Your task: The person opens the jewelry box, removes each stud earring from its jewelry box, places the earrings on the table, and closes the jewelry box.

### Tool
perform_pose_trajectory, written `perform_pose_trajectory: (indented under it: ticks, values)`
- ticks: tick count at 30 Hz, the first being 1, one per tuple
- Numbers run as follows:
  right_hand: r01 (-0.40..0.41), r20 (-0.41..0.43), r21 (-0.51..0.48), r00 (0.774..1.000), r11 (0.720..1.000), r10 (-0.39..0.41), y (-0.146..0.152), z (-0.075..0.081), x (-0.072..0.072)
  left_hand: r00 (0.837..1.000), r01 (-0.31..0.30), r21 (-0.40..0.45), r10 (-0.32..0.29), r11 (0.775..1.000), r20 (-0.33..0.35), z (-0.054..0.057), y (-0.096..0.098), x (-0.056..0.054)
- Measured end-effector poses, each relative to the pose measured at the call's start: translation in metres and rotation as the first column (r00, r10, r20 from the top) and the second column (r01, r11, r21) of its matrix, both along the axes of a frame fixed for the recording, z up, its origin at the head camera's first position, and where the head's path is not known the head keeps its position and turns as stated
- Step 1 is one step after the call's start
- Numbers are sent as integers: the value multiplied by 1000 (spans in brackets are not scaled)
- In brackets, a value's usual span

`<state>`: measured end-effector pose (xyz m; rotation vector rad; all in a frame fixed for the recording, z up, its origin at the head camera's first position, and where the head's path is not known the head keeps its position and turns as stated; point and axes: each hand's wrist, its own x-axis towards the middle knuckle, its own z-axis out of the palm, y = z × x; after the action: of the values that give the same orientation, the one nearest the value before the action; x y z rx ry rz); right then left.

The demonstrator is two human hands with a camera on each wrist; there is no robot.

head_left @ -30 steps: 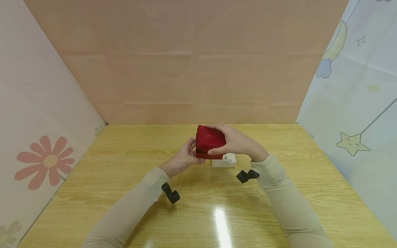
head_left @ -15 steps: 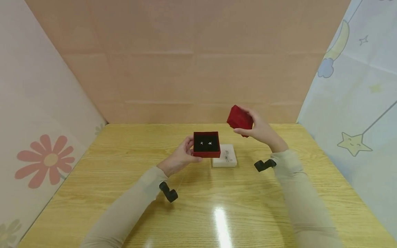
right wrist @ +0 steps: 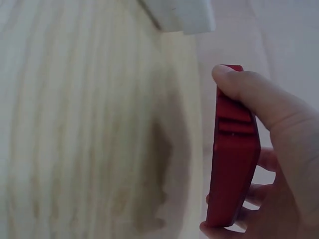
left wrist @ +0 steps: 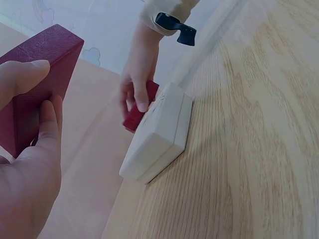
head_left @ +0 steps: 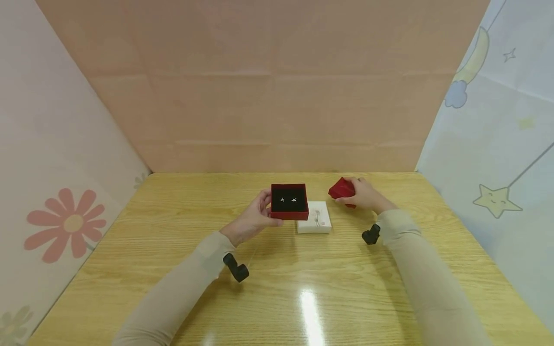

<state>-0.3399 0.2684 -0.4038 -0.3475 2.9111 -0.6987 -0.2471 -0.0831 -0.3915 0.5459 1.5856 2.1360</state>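
Note:
My left hand [head_left: 254,220] grips the left side of a red jewelry box base [head_left: 289,215], held up off the table. Two small silver star-shaped earrings [head_left: 294,200] sit on the black insert [head_left: 287,205] inside it. To the right, my right hand [head_left: 364,194] holds the red box lid [head_left: 342,190] between thumb and fingers, low over the back of the table. In the right wrist view the lid [right wrist: 232,164] is seen edge-on, its shadow on the wood beside it. The left wrist view shows the base [left wrist: 45,79] from outside, its contents hidden.
A white box [head_left: 319,221] with a printed drawing on top lies on the wooden table [head_left: 242,298], partly behind the red base. A peach cloth [head_left: 277,96] hangs at the back. Patterned white cloths [head_left: 497,144] stand along both sides.
My right hand has lifted the red lid off the base, carried it right, then lowered it toward the table. The base with the earrings has stayed nearly still in my left hand.

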Motion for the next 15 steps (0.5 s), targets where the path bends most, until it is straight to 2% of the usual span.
perform_pose_trajectory:
  ticks: [6,15]
  values:
    - [-11,34,79,999,997,9,0,-11,2,1000,-3,1,3,1000,13,0,-1,1]
    - [-11,60,96,998,995,5,-1,-17,2,1000,-2,2,2,1000,12,-1,0,0]
